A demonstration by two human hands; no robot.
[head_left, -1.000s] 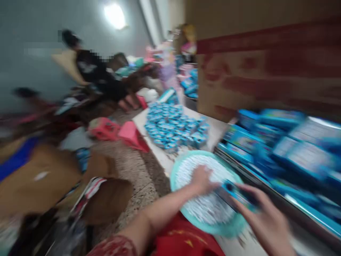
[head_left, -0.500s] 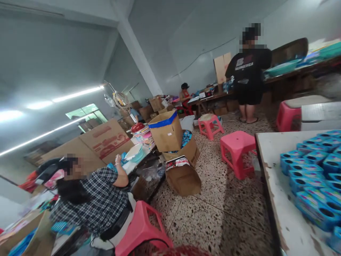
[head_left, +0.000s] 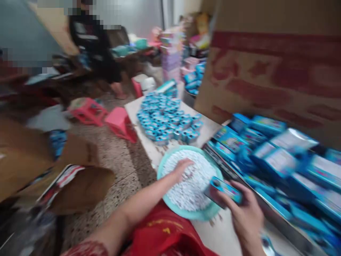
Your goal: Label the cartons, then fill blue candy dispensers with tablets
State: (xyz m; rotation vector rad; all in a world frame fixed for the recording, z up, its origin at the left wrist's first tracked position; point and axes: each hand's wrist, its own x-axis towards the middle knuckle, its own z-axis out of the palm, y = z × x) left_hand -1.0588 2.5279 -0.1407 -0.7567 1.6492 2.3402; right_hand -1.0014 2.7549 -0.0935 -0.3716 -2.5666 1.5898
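My right hand [head_left: 246,209] grips a small blue box [head_left: 222,192] with a dark round hole near one end, held over the right rim of a turquoise basin [head_left: 191,215]. Small white pieces [head_left: 186,197] fill the basin; blur hides their kind. Among them lies my left hand [head_left: 183,168], its fingertips partly sunk and smeared, so their closure is unclear. Behind the basin, many similar blue boxes [head_left: 165,117] stand packed together on the white table [head_left: 221,231], their holes facing up.
To the right, a tray [head_left: 269,209] holds a heap of blue boxes [head_left: 282,160], with a large cardboard carton [head_left: 266,71] behind. Pink stools [head_left: 121,122] and open cartons [head_left: 82,192] stand on the floor at left. A person in black [head_left: 93,46] stands farther back.
My view has swung right and down from the room to the table. Both my hands, the basin and the held blue box have come into view.
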